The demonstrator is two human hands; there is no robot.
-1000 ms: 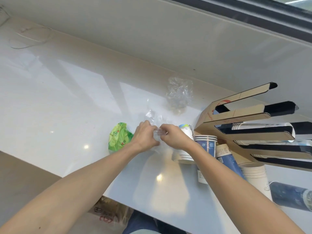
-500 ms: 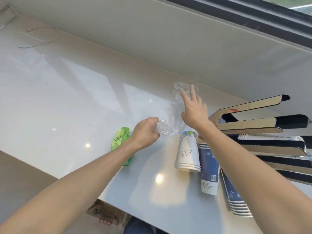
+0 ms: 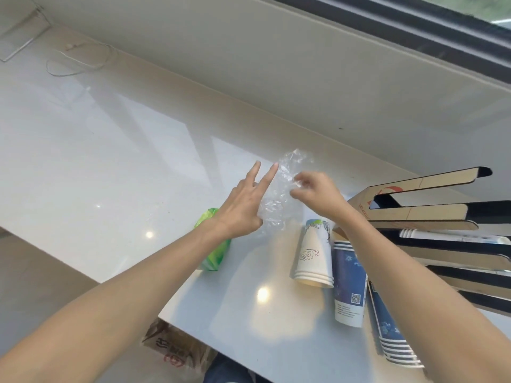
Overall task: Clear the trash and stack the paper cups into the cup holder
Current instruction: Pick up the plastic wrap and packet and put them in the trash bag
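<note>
A clear crumpled plastic wrap (image 3: pixel 279 194) hangs between my hands above the white counter (image 3: pixel 110 167). My right hand (image 3: pixel 318 193) pinches its upper part. My left hand (image 3: pixel 243 208) holds its lower end with thumb and palm, two fingers stretched out. A green wrapper (image 3: pixel 214 254) lies under my left wrist. A white cup stack (image 3: pixel 315 255) and two blue cup stacks (image 3: pixel 348 283) (image 3: pixel 392 335) lie on their sides. The cardboard cup holder (image 3: pixel 425 214) stands at the right with white cups (image 3: pixel 453 239) in one slot.
A brown paper bag (image 3: pixel 177 346) sits on the floor below the counter's front edge. A thin white cable (image 3: pixel 80 62) and a flat clear stand (image 3: pixel 22 31) lie at the far left by the wall.
My right hand reached to the second plastic wrap by the wall and pulled it back to the left hand. My left hand rose from beside the green wrapper and spread two fingers.
</note>
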